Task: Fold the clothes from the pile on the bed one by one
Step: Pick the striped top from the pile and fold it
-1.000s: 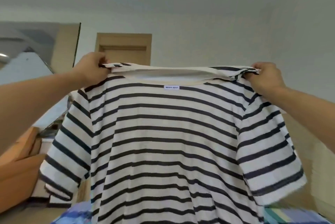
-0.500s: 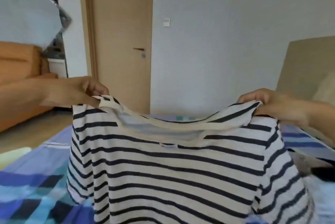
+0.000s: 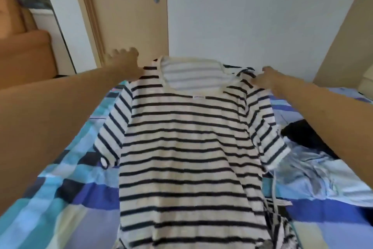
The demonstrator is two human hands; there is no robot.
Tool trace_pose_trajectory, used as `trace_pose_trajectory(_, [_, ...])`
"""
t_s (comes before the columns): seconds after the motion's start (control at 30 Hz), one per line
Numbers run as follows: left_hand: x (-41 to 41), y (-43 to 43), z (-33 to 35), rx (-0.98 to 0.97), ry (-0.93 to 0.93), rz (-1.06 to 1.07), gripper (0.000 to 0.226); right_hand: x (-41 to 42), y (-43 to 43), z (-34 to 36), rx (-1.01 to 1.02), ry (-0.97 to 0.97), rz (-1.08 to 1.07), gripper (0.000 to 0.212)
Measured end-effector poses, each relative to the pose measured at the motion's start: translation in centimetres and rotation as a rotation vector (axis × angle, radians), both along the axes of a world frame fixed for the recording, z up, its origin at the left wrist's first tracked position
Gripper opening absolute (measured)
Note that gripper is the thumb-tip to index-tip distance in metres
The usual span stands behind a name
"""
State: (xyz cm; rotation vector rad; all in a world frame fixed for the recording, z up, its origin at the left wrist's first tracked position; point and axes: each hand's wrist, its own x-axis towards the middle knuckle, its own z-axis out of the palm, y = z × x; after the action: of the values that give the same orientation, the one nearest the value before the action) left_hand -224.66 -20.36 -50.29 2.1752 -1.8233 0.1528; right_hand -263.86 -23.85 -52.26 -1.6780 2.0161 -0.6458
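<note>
A cream T-shirt with dark stripes [image 3: 181, 148] lies spread on the bed [image 3: 70, 188], collar at the far end and sleeves out to both sides. My left hand [image 3: 123, 61] hovers at the shirt's left shoulder with its fingers spread, holding nothing. At the right shoulder, my right hand [image 3: 270, 77] pinches a raised fold of the fabric. The shirt's hem runs out of view at the bottom edge.
The clothes pile lies to the right of the shirt: a black garment [image 3: 306, 137] and a pale blue and white one [image 3: 323, 178]. Beyond the bed are a closed door [image 3: 131, 16], an orange sofa [image 3: 24, 51] and a beige headboard [image 3: 347, 37].
The shirt went from hanging in the air by both shoulders to lying flat on the bed. My left hand let go and opened. The view tilted downward.
</note>
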Motion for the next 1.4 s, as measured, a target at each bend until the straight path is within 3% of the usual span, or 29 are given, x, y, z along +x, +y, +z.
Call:
trace_pose_trajectory(0.07, [-3.8,0.9,0.3,-0.032,-0.055,-0.055,0.064,1.9,1.5,0.3,0.0,0.132,0.066,0.104])
trace_pose_trajectory(0.13, [-6.4,3.4,-1.7,0.004,-0.045,-0.203,0.062,2.8,4.1,-1.1,-0.019,0.232,0.197,0.101])
trace_pose_trajectory(0.27, [-7.8,11.4,-10.0,0.231,0.122,-0.383,0.051,0.8,10.9,-9.0,0.21,0.15,0.404,0.094])
trace_pose_trajectory(0.4, [-5.4,18.6,-18.5,0.424,0.216,-0.214,0.064,-2.8,17.8,-16.7,0.357,0.018,0.361,0.087])
trace_pose_trajectory(0.53, [-2.1,23.2,-22.9,0.632,0.269,0.101,0.087,-5.5,24.0,-20.8,0.375,-0.017,0.262,0.099])
trace_pose_trajectory(0.6, [-0.9,24.7,-23.9,0.74,0.386,0.111,0.085,-6.5,25.6,-22.6,0.394,-0.079,0.245,0.102])
trace_pose_trajectory(0.67, [-0.2,25.8,-24.5,0.782,0.546,0.043,0.067,-7.0,26.0,-23.3,0.414,-0.149,0.246,0.096])
trace_pose_trajectory(0.73, [0.2,26.2,-24.4,0.742,0.665,-0.071,0.055,-6.7,25.9,-22.6,0.427,-0.229,0.243,0.057])
trace_pose_trajectory(0.77, [0.2,26.3,-24.7,0.699,0.665,-0.143,0.064,-6.6,25.8,-22.3,0.411,-0.266,0.245,0.042])
trace_pose_trajectory(0.83, [-0.1,26.6,-25.1,0.614,0.708,-0.226,0.081,-6.0,25.9,-21.5,0.38,-0.326,0.243,0.026])
trace_pose_trajectory(0.87, [-0.4,26.6,-25.2,0.557,0.752,-0.233,0.076,-5.9,26.0,-21.4,0.354,-0.357,0.23,0.02])
trace_pose_trajectory(0.97, [-1.7,26.3,-24.1,0.352,0.884,-0.186,0.029,-5.5,25.9,-21.1,0.185,-0.441,0.107,0.016])
trace_pose_trajectory(1.07, [-1.6,26.0,-21.9,0.233,1.099,-0.057,0.016,-5.8,25.4,-20.2,0.048,-0.569,-0.047,0.018])
trace_pose_trajectory(1.13, [-0.1,26.0,-20.6,0.269,1.201,0.04,0.01,-6.6,25.4,-19.1,0.057,-0.692,-0.11,0.02])
trace_pose_trajectory(1.2, [2.5,26.0,-20.0,0.311,1.186,0.118,0.015,-8.1,25.4,-18.3,0.118,-0.714,-0.122,0.026])
trace_pose_trajectory(1.27, [4.9,26.1,-20.4,0.353,1.032,0.156,0.018,-10.0,25.4,-18.5,0.188,-0.608,-0.128,0.031])
trace_pose_trajectory(1.4, [6.8,26.5,-22.7,0.43,0.495,0.205,0.029,-11.8,25.8,-20.3,0.245,-0.08,-0.098,0.057])
